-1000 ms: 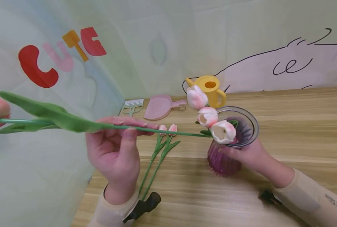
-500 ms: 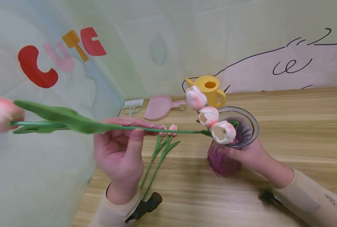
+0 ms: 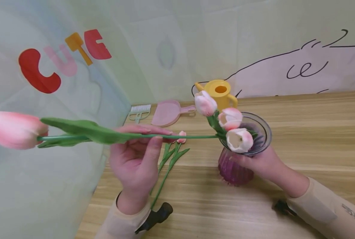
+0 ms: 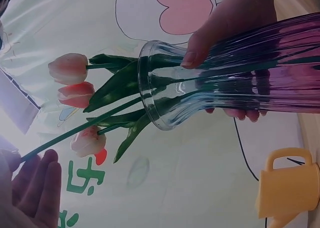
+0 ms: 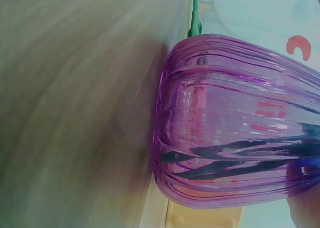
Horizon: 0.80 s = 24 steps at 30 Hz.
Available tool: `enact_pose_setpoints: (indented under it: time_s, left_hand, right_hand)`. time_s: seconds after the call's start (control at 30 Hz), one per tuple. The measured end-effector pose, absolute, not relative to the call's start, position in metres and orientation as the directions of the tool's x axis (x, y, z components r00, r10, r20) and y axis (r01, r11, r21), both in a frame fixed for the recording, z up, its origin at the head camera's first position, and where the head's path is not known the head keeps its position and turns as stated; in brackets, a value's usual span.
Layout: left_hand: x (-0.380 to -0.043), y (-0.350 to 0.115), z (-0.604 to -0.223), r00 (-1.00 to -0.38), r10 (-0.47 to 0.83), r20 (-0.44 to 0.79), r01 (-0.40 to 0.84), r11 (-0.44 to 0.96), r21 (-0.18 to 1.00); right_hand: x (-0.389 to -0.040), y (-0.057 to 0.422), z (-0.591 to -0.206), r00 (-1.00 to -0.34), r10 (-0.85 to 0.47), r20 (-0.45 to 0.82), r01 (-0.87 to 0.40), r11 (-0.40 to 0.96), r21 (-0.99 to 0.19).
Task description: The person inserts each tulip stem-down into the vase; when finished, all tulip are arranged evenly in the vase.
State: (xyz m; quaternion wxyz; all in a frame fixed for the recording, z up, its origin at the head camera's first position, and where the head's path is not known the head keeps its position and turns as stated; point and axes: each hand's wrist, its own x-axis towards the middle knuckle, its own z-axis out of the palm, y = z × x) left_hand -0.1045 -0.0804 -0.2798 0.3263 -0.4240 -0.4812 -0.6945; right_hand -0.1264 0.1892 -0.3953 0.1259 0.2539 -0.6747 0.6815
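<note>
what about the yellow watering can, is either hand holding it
No, the left hand pinches a tulip stem, the right hand grips the vase, and the watering can stands beyond them.

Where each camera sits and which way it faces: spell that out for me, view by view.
Head: worn on the person's head, facing forward and down at the table; left hand, right hand and both sleeves show.
Left wrist: worn on that wrist, facing the upper part of the vase and the tulips; both hands show.
Right wrist: worn on that wrist, facing the vase's base; part of the right hand shows at the right edge.
Shared: head and left wrist both show the yellow watering can.
</note>
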Motion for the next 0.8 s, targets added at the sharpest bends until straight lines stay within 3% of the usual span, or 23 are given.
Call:
enact_pose_setpoints:
  time_s: [0.2,0.57,0.8]
  left_hand:
    - [-0.1049,-0.0772,-0.2819,-0.434,-0.004,0.901,0.857,-0.310,0.412]
    - [-0.1049,-0.0753,-0.2806,-0.383,-0.039,0.923,0.873,-0.342,0.348]
    - [-0.1052,-0.0710,-0.2785,-0.357,0.009,0.934,0.913,-0.207,0.351]
  right_hand:
    - [-0.1255,0.1910,-0.3966,-0.849,-0.185,0.494,-0.511,0.050,-0.858]
    - [-0.1254,0.1911,-0.3960,-0.871,-0.180,0.456,-0.471,0.047,-0.881]
    - [-0.1257,0.1903,-0.3966,-0.862,-0.179,0.475,-0.482,-0.004,-0.876]
